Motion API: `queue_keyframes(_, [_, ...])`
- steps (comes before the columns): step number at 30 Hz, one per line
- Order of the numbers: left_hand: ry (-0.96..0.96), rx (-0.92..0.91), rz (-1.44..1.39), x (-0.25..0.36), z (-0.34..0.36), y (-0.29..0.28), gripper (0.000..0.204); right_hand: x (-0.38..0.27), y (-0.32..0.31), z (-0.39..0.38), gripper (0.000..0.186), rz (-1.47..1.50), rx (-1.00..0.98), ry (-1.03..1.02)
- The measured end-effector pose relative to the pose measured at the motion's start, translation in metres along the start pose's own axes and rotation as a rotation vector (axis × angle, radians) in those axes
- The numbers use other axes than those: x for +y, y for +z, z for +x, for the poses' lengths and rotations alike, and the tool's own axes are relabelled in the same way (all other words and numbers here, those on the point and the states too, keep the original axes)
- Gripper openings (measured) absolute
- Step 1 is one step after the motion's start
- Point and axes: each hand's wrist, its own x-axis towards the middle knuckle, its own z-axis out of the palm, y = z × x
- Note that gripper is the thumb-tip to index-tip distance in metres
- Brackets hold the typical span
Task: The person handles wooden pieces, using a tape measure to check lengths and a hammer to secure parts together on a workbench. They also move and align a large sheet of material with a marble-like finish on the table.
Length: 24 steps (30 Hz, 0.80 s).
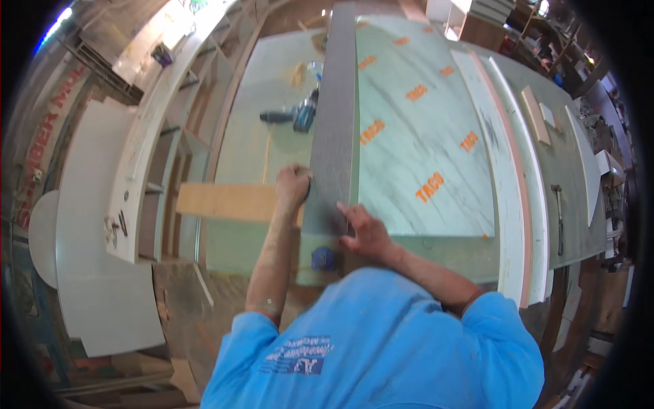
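Note:
A long, narrow grey board (334,116) runs away from me across the worktable. My left hand (293,186) is closed, its curled fingers against the board's left edge; the fingertips are partly hidden. At the right edge, close to the board's near end, my right hand (368,230) has thumb and forefinger spread, with the fingertips touching the board. Just beyond that near end, by my shirt, sits a small rounded blue object (323,258) that looks like a tape measure. A light wooden plank (228,202) lies crosswise, reaching under my left wrist.
A blue and black cordless drill (300,117) lies left of the board. On the right is a pale marbled sheet (422,129) with orange print, then long white strips (521,177) and a hammer (558,208). An open shelf frame (170,157) stands on the left.

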Motion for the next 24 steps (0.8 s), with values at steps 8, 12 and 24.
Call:
queue_keyframes(8, [-0.024,0.031,-0.084,0.017,-0.004,-0.003,0.02,0.001,-0.004,0.006,0.077,-0.02,0.037,-0.045])
queue_keyframes(12, [-0.011,0.014,-0.063,0.009,0.003,0.002,0.024,0.004,-0.005,0.009,0.079,-0.026,0.009,-0.036])
queue_keyframes(24, [-0.032,0.031,-0.103,0.003,0.006,0.01,0.026,0.053,-0.01,-0.018,0.073,0.685,0.12,0.397])
